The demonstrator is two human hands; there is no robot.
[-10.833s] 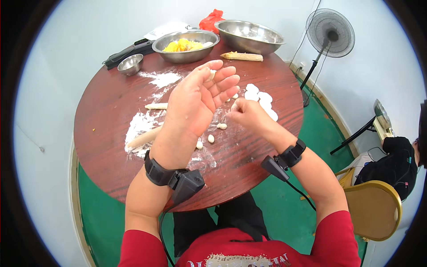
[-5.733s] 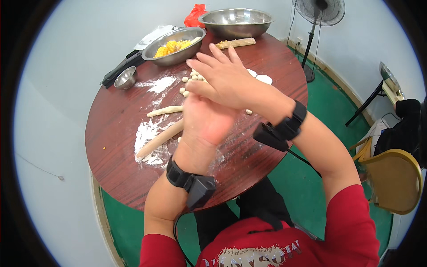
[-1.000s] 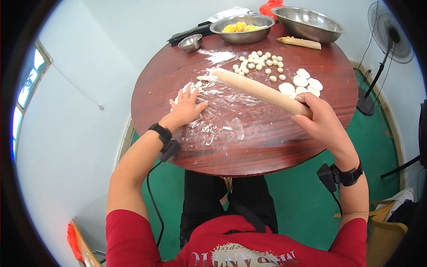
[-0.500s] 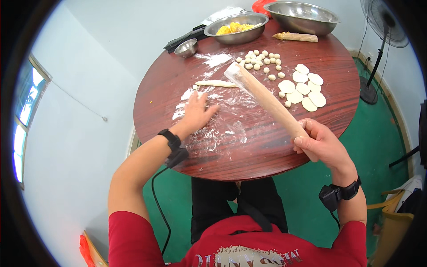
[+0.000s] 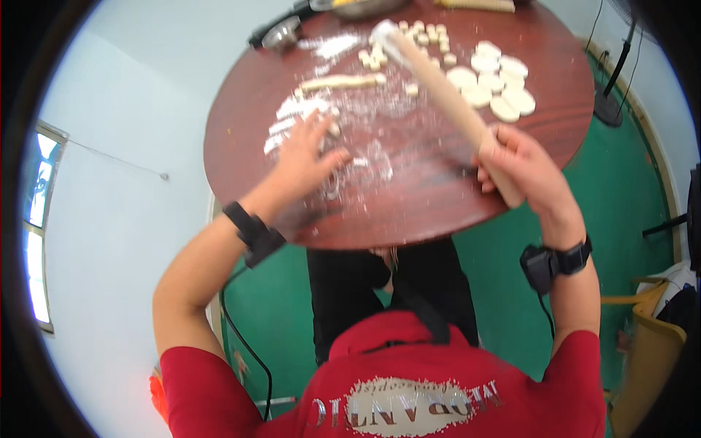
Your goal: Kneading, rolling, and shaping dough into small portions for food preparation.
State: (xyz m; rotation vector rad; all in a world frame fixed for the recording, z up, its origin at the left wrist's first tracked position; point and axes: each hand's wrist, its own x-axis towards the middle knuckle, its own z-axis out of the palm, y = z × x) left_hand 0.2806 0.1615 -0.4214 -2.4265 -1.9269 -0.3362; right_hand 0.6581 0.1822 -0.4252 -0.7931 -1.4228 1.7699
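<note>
I see my right hand [image 5: 520, 162] wrapped tight around the near end of a wooden rolling pin [image 5: 445, 102], fingers curled shut on it. The pin's long axis runs from that hand, at the near right of the round red-brown tabletop [image 5: 241, 182], up and away to the far left, its far tip reaching the cluster of small dough pieces [image 5: 420, 36]. It looks lifted at the far end rather than lying flat, though I cannot tell how clear of the wood it sits.

My left hand [image 5: 305, 157] lies spread, palm down, on the floured patch [image 5: 369, 157] toward the near left, fingers fanned and pressed to the surface. I cannot make out a dough piece under it. That hand is well apart from the pin; the floured patch lies between the two hands, to the left of the pin's shaft, so the right hand is the one that carries the pin.

Beyond the left hand a rolled dough rope [image 5: 339, 82] lies crosswise. At the far right sit several flattened dough discs [image 5: 493, 84], close together. A small metal cup [image 5: 281, 36] stands at the far left rim.
</note>
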